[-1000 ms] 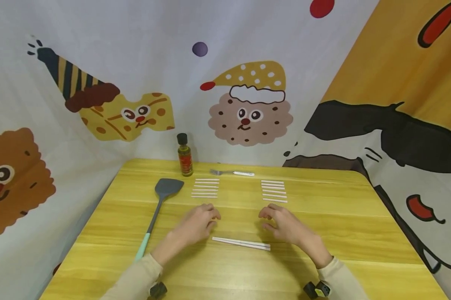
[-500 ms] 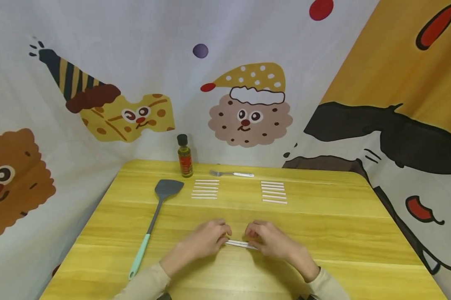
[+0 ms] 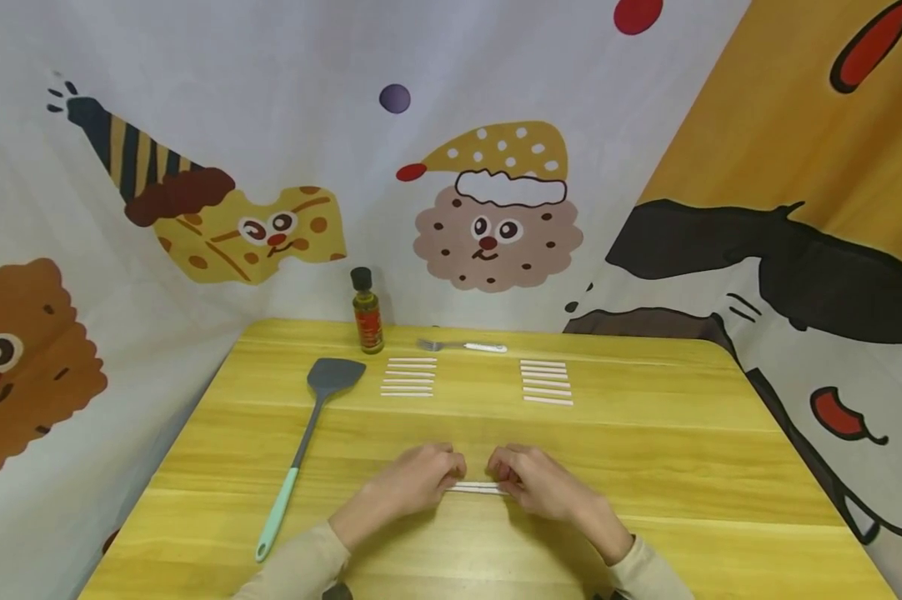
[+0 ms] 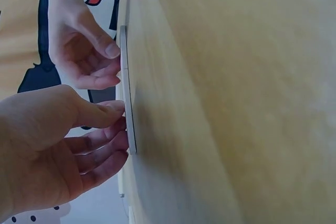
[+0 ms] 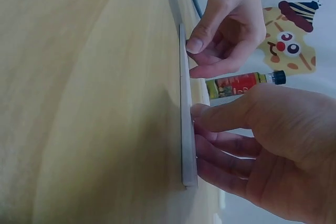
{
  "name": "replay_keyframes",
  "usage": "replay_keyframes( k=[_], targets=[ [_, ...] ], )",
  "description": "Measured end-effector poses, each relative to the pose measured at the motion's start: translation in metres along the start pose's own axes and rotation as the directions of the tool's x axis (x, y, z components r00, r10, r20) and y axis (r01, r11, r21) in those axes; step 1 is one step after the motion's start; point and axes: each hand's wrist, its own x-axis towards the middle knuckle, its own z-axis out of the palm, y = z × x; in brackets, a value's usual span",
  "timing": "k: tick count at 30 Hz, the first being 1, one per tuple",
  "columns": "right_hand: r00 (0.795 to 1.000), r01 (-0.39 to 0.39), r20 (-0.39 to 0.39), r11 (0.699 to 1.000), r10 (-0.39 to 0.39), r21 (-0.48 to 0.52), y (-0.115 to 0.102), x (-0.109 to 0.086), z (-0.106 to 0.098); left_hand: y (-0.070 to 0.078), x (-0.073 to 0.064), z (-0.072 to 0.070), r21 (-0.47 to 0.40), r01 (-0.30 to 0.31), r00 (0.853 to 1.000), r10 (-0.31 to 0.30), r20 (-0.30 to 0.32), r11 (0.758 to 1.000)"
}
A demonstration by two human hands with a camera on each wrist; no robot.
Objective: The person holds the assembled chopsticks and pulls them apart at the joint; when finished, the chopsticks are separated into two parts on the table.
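Two slim white chopsticks (image 3: 477,487) lie side by side across the near middle of the table, spanning both hands. My left hand (image 3: 423,478) has its thumb and fingertips around their left part, and my right hand (image 3: 535,480) pinches toward the right end. Between the hands a short stretch of the sticks shows in the head view. In the left wrist view the chopsticks (image 4: 127,93) run close along the tabletop, thumb tips right at them. The right wrist view shows the chopsticks (image 5: 186,124) edge-on, with the fingers curled at their far side.
Two columns of short white sticks, left (image 3: 409,377) and right (image 3: 546,382), lie beyond the hands. A fork (image 3: 466,347) and a dark-capped bottle (image 3: 368,318) are at the back. A grey spatula with a mint handle (image 3: 277,515) lies left. A cartoon-print cloth hangs behind the table.
Both hands have come down and inward from above the chopsticks and taken hold of them. The chopsticks now lie straighter across, their slant nearly gone.
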Motion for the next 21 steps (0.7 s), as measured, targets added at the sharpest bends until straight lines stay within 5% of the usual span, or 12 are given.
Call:
replay_keyframes(
  k=[15, 21],
  targets=[
    [0.998, 0.028, -0.051, 0.991, -0.035, -0.132, 0.004, 0.0036, 0.0032, -0.0003, 0.0045, 0.0029, 0.064, 0.018, 1.0, -0.017, -0.018, 0.998],
    [0.982, 0.015, -0.179, 0.962, -0.066, -0.271, 0.0077, 0.0045, 0.0039, -0.0028, 0.0061, 0.0037, 0.034, 0.033, 0.997, -0.03, -0.067, 0.999]
  ],
)
